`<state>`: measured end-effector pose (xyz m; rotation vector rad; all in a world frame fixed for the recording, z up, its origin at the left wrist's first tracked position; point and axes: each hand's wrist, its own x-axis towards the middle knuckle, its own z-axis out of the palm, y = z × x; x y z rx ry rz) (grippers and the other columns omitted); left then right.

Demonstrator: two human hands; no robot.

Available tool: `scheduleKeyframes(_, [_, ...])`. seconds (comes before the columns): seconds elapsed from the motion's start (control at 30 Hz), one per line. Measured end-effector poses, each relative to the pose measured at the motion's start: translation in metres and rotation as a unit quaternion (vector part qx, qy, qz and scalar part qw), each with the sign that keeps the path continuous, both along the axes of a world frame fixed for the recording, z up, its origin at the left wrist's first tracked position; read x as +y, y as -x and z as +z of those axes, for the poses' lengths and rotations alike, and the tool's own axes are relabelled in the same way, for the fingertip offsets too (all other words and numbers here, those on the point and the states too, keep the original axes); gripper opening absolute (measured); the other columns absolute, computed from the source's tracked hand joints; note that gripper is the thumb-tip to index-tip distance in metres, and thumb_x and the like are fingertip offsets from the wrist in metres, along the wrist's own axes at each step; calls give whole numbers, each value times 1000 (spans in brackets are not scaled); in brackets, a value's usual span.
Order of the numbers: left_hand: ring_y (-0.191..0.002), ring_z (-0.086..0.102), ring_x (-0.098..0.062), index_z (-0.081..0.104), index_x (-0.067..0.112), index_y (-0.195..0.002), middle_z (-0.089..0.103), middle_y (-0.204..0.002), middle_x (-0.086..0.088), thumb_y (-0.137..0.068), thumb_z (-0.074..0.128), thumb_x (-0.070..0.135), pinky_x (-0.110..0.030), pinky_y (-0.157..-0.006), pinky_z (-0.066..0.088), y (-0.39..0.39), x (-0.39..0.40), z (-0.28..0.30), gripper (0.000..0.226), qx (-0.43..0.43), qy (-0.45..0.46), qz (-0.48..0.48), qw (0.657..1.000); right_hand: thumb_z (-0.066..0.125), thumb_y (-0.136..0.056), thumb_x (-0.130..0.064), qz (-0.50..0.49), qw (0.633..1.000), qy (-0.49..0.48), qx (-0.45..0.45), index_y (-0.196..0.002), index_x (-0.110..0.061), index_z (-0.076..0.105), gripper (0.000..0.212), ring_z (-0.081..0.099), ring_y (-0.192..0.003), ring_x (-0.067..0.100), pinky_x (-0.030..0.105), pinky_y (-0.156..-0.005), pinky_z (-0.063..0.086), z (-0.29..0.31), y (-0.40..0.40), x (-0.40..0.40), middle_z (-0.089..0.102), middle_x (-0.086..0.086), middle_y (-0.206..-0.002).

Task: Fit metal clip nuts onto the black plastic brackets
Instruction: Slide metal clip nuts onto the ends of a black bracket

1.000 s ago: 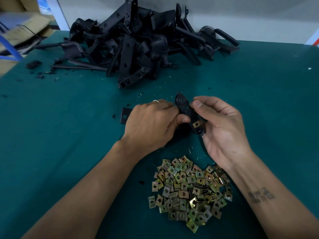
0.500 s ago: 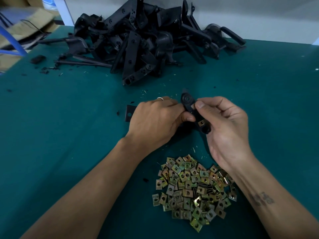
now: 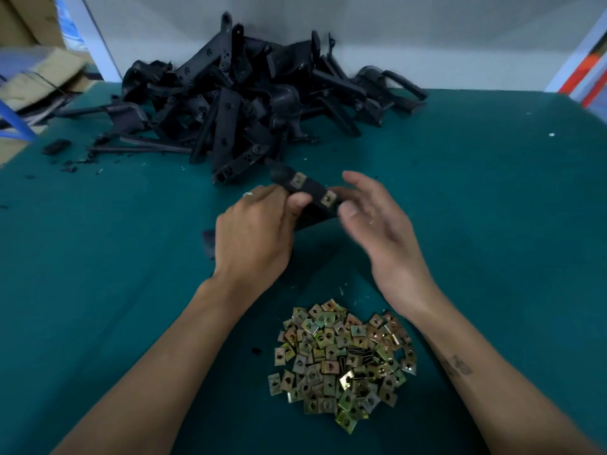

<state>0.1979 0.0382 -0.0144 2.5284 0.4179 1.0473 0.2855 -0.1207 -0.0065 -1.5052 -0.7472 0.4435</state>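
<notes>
My left hand (image 3: 253,238) grips a black plastic bracket (image 3: 312,190) just above the green table, thumb curled over its middle. Two metal clip nuts sit on the bracket, one (image 3: 298,180) near its far end and one (image 3: 328,200) nearer my right hand. My right hand (image 3: 381,224) hovers to the right of the bracket with fingers spread and relaxed, holding nothing. A heap of loose brass-coloured clip nuts (image 3: 341,359) lies on the table below both hands. The lower part of the bracket is hidden behind my left hand.
A large pile of black plastic brackets (image 3: 249,106) fills the back of the green table (image 3: 492,208). Small black plastic bits (image 3: 56,147) lie at the far left. Cardboard boxes (image 3: 36,80) stand beyond the table's left edge. A white wall runs behind the pile.
My right hand has let go of the bracket and opened out to the right. My left hand has turned the bracket so two fitted clip nuts face up. The camera view shifted.
</notes>
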Motion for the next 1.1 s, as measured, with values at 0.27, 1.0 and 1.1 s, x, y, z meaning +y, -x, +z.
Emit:
scheduleKeyframes(0.27, [-47,27,-4,30,19,-63,32,-52,11,-110,32,38,-19,-45,21,-5,-106,67,51,-159,320,-108,928,67,-95,-13,-92,989,-23,-110,-105,-10,69,10,69,-79,20,49,-71,56,30,39,-49,72,8,-86])
scheduleKeyframes(1.0, [-114,60,-33,51,2,-135,57,-137,-22,-102,41,17,-35,-89,46,63,-468,-115,38,707,-113,-491,496,40,-86,28,-610,626,-57,482,-87,7,69,36,68,-61,27,28,-52,52,-172,231,-403,71,20,-74])
scheduleKeyframes(1.1, [-132,52,-32,45,7,-146,51,-148,-14,-99,42,14,-41,-108,44,54,-454,-138,47,723,-243,-452,462,41,-88,28,-639,579,-45,504,-70,3,68,41,64,-42,18,21,-39,47,-208,231,-400,68,13,-58])
